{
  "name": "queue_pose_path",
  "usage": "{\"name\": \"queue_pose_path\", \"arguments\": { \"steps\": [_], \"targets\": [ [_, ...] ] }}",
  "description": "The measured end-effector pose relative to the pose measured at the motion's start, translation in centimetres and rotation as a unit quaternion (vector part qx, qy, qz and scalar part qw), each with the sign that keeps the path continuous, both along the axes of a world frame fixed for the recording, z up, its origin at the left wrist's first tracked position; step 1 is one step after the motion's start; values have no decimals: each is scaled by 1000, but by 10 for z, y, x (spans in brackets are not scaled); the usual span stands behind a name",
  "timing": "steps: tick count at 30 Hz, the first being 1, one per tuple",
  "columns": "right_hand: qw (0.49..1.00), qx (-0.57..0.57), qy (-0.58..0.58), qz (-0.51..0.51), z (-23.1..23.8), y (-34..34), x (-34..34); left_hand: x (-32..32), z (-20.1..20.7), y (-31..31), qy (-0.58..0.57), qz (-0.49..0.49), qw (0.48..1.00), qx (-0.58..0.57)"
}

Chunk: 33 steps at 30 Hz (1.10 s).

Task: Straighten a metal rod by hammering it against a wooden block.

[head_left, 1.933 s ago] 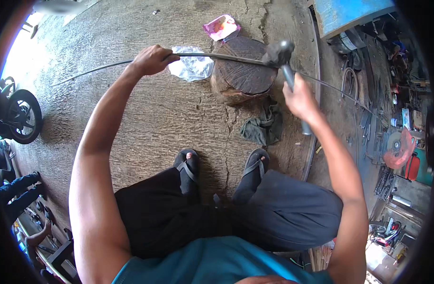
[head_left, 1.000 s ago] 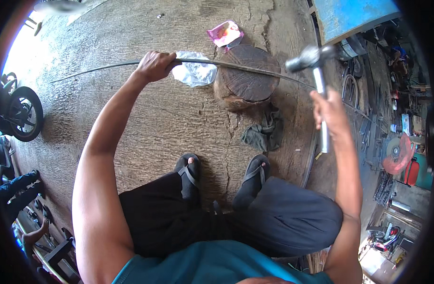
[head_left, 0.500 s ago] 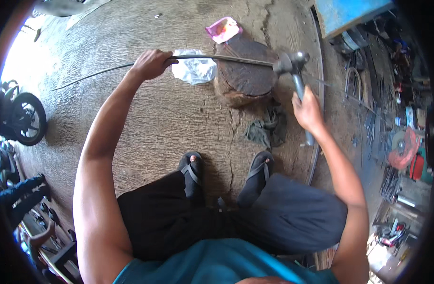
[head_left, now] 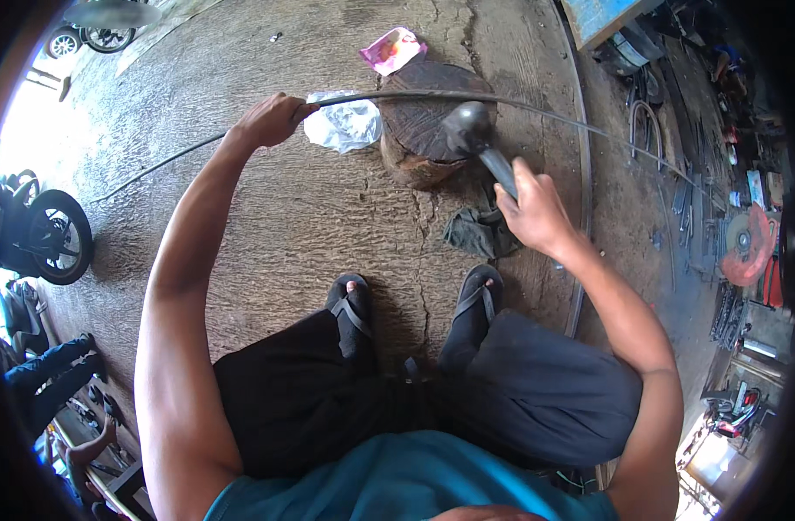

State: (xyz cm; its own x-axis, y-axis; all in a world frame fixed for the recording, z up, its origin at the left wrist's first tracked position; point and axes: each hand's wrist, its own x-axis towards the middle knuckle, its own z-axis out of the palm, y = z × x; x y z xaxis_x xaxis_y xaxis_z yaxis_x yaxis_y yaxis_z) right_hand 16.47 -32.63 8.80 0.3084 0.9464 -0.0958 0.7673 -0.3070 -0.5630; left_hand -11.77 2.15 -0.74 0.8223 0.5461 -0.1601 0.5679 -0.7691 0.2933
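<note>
Grip: right hand (head_left: 541, 213) wrapped round the handle of a hammer (head_left: 472, 135); left hand (head_left: 270, 122) clenched about a long, thin bar (head_left: 432, 95), thumb side toward the stump.
Trousers: dark trousers (head_left: 554, 382) cover the person's spread knees, nearest of all below the hands.
Sandals: the person's feet, in dark sandals (head_left: 350, 304), stand flat and apart on the floor (head_left: 311, 234).
Cloth: a crumpled dark cloth (head_left: 480, 230) lies just on the near side of the stump.
Hammer: its head shows over the stump, just to the near side of the bar and seemingly off it.
Stump: a cut wooden stump (head_left: 423, 122), with the bar running across its far part; whether bar and wood touch cannot be told.
Bar: it bows along its length, so some shaping appears done; with both hands engaged, the hammering looks unfinished, though how much remains cannot be judged.
Plastic bag: a clear plastic bag (head_left: 341, 123) lies left of the stump.
Pink wrapper: an opened pink wrapper (head_left: 394, 52) lies beyond it.
Wheel: a motorbike wheel (head_left: 59, 236) stands well off to the left.
</note>
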Motion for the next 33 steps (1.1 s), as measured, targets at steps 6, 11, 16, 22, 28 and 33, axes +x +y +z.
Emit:
{"name": "queue_pose_path", "arguments": {
  "steps": [6,11,16,22,28,33],
  "targets": [
    [998,-55,-11,42,-1,9,-13,49,-8,-5,40,-109,993,15],
    [999,-50,-4,16,-8,10,-3,62,-2,-17,43,-133,990,-14],
    [1000,-18,0,15,-8,12,6,61,-3,-14,25,-140,989,-30],
    [998,-56,-6,26,-8,9,-3,61,-1,-12,23,-66,993,-91],
    [1000,-26,6,17,-11,10,-1,65,9,-11,76,-19,985,-152],
    [1000,-13,7,21,-11,11,1,70,31,-10,114,-5,973,-201]
  ]
}}
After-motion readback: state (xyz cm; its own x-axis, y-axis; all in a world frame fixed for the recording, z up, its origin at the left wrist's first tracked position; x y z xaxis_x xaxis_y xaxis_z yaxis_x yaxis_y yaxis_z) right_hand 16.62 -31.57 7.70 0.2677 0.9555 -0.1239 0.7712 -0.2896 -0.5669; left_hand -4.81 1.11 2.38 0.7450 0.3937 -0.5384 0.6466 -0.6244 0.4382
